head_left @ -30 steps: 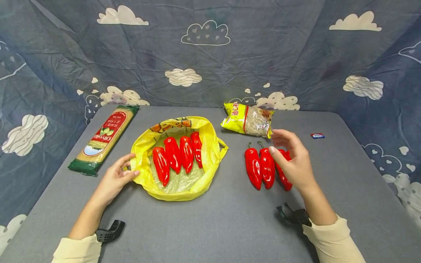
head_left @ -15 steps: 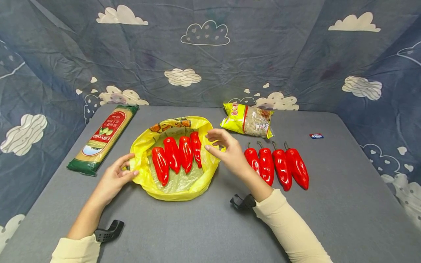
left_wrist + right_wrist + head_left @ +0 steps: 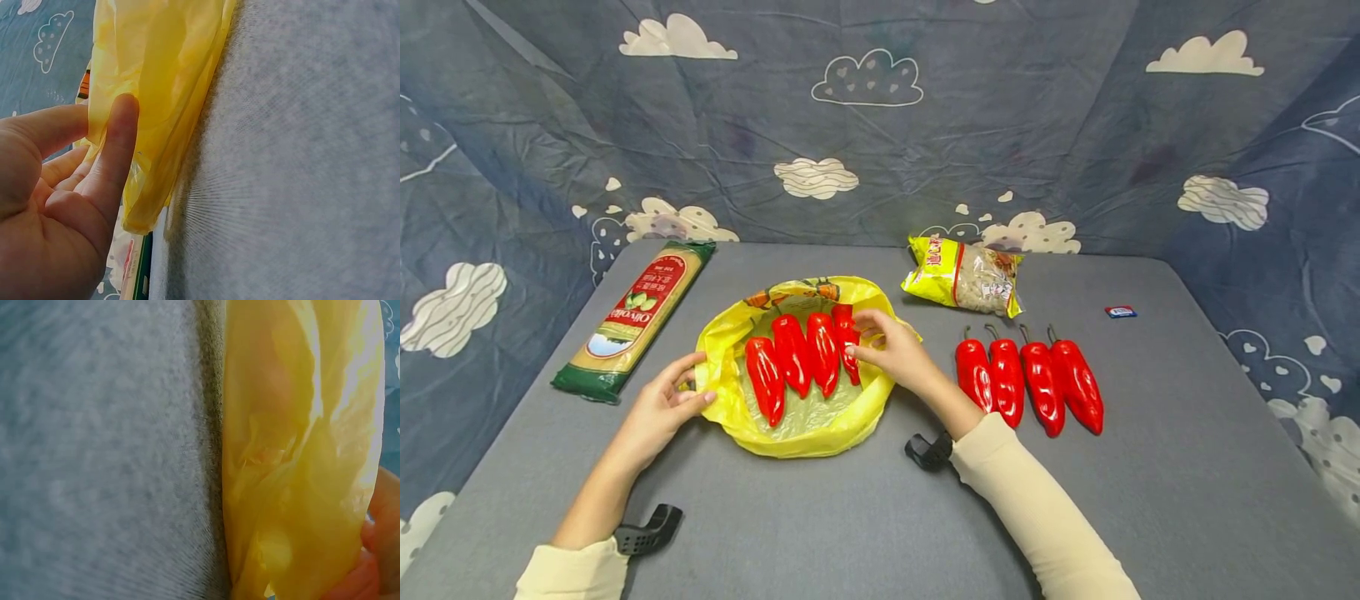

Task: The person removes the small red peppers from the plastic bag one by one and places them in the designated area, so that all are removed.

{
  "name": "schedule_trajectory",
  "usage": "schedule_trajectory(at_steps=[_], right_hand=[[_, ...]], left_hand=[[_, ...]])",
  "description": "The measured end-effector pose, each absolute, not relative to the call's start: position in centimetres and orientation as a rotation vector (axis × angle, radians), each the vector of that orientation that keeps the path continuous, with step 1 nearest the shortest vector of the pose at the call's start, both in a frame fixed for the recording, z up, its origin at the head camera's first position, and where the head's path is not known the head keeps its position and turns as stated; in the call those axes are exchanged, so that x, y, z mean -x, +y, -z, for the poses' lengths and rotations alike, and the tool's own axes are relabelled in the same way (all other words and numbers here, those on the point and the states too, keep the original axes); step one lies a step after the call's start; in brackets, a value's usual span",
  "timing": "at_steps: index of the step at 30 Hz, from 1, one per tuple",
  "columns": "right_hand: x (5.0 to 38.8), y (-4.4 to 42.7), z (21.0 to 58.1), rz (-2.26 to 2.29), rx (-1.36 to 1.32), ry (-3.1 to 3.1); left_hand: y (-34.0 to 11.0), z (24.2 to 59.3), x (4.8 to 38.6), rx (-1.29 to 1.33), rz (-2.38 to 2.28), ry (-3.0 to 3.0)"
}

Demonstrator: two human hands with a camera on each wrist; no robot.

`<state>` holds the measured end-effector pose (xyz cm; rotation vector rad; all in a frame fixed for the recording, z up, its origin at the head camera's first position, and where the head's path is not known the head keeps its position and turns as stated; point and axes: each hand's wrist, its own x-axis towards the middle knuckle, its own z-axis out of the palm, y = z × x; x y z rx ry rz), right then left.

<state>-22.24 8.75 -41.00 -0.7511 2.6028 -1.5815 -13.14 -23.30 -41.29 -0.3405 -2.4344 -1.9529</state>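
Note:
A yellow plastic bag (image 3: 718, 408) stands with its mouth spread wide and several red peppers (image 3: 765, 379) lying inside. My left hand (image 3: 655, 408) pinches the bag's left rim; the left wrist view shows thumb and fingers on either side of the plastic (image 3: 162, 62). Over the right rim reaches my right hand (image 3: 895, 350), its thumb and fingers at the rightmost pepper (image 3: 844, 327) in the bag, with a gap between them. Whether they press on it cannot be told. In the right wrist view the bag's wall (image 3: 300, 456) hides much of that hand.
Several more red peppers (image 3: 1043, 387) lie in a row right of the bag. Behind them is a yellow and clear food packet (image 3: 966, 275). A spaghetti pack (image 3: 636, 321) lies at the left, and a small blue and red packet (image 3: 1121, 312) at the right.
My right hand has left the row of peppers at the right and moved left into the bag. The bag's back rim has dipped slightly. My left hand stays on its rim.

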Motion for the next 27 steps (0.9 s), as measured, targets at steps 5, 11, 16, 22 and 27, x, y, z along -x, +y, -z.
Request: schedule_trajectory(at_steps=[5, 11, 16, 22, 27], right_hand=[[22.5, 8.6, 41.3, 1.468, 0.67, 2.624], [22.6, 7.7, 41.5, 1.324, 0.662, 2.683], [22.6, 7.1, 41.4, 1.17, 0.676, 2.713], [22.5, 6.9, 40.9, 1.005, 0.733, 2.724], [22.3, 6.8, 40.8, 1.042, 0.75, 2.631]], left_hand=[[-23.5, 41.5, 13.2, 0.349, 1.923, -2.45], [-23.6, 41.5, 13.2, 0.342, 1.897, -2.475], [-23.7, 41.4, 13.2, 0.333, 1.893, -2.477], [-23.6, 41.4, 13.2, 0.343, 1.9, -2.468], [-23.5, 41.4, 13.2, 0.35, 1.906, -2.465]])
